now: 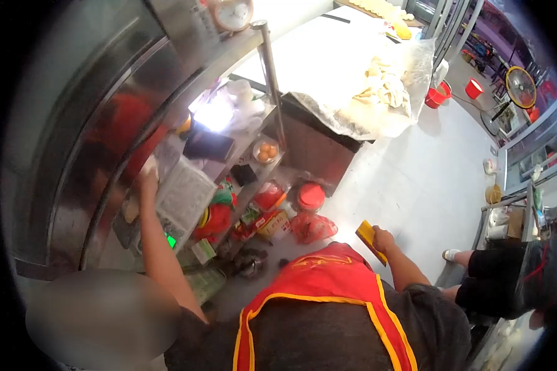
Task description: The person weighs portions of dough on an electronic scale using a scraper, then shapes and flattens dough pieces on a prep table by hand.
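Note:
My right hand point(384, 240) is closed around a flat, oblong yellow object point(370, 240) with a dark edge, held above the pale floor. Its exact kind does not show. Stretched out to the left, my left hand point(146, 179) is beside the curved shiny metal panel point(83, 148). A small whitish, cloth-like thing point(150, 164) shows at its fingertips, and the fingers look closed on it, though they are small and partly blurred. Just right of that hand lies a translucent plastic container point(184, 193).
Shelves on the left hold a bowl of eggs point(265, 152), packets point(273, 226) and a red-lidded jar point(310, 196). Dough pieces point(384, 86) lie on plastic on the white table point(303, 46). Another person's legs point(492, 272) stand close on the right; a fan point(520, 87) is farther off.

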